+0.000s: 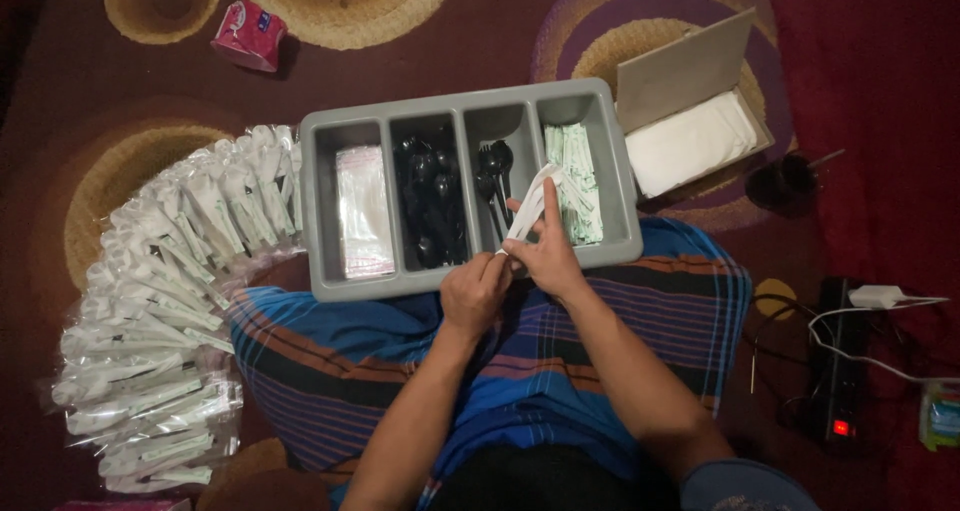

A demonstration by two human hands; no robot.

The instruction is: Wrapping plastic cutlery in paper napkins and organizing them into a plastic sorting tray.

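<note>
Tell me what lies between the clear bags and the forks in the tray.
In the head view, one compartment full of black spoons separates the clear bags from the forks in the grey tray.

Left hand [476, 293]: fingertips curled under, hidden from view. Right hand [545, 251]: covers the near end of the white packet [530, 203]; contents too small to tell. Grey tray [322, 211]: near rim partly hidden by both hands. Packed cutlery heap [160, 311]: cut off at bottom edge. Bottle [940, 416]: cut by right edge.
</note>
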